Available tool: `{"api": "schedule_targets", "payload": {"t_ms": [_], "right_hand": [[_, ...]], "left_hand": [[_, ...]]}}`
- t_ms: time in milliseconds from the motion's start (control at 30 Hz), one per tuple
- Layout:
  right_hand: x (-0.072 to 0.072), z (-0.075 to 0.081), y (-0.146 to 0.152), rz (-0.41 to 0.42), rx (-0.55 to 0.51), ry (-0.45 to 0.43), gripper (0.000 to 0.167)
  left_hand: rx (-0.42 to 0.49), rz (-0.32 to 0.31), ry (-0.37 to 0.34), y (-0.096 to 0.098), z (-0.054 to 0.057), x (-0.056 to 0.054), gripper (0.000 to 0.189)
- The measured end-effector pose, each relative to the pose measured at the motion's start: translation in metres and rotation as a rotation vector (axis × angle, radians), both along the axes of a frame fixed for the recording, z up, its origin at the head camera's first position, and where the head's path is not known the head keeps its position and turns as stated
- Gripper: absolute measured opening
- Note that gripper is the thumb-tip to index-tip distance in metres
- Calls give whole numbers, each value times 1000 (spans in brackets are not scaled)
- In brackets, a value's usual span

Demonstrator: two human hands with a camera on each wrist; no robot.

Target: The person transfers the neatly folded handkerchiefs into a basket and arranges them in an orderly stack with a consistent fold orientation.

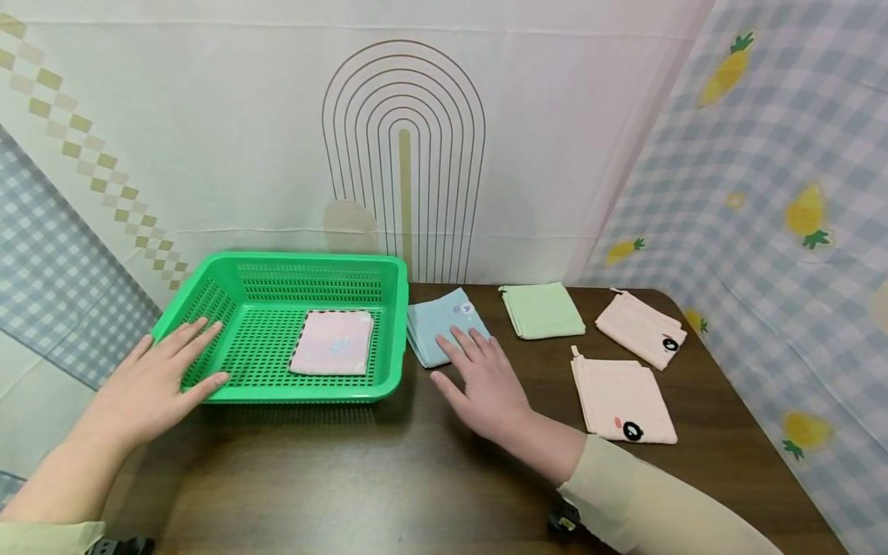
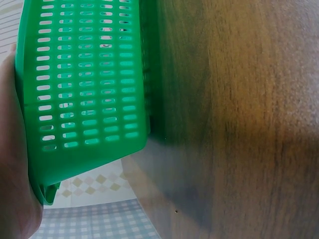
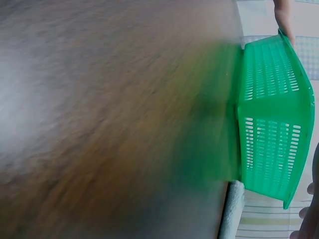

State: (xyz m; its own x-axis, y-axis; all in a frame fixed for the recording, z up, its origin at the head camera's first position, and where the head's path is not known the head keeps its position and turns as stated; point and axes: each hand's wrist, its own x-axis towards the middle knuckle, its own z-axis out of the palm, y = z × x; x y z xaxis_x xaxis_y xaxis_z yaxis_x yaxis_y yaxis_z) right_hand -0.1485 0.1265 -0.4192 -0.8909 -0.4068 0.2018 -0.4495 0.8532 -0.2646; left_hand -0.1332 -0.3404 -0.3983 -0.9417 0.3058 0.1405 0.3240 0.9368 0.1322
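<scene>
Left hand (image 1: 154, 381): spread, at green basket (image 1: 298, 394) rim, left. Right hand (image 1: 487, 385): spread, over blue cloth (image 1: 433, 318) edge, centre. Tabletop (image 1: 333, 478): wide stretch, lower centre.

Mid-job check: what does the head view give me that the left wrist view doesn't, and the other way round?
Only the head view: the right hand touching the blue folded towel, plus the green folded towel and two pale pink folded towels.

Only the left wrist view: a close side-on look at the slotted outer wall of the green basket.

Both: that basket, the left hand, the wooden table and blue-checked cloth.
</scene>
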Motion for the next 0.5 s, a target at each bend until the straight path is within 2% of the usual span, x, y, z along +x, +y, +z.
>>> {"api": "schedule_targets", "payload": {"t_ms": [500], "right_hand": [[6, -12, 33, -51, 0, -22, 60]], "left_hand": [[3, 10, 1, 0, 0, 0, 82]]}}
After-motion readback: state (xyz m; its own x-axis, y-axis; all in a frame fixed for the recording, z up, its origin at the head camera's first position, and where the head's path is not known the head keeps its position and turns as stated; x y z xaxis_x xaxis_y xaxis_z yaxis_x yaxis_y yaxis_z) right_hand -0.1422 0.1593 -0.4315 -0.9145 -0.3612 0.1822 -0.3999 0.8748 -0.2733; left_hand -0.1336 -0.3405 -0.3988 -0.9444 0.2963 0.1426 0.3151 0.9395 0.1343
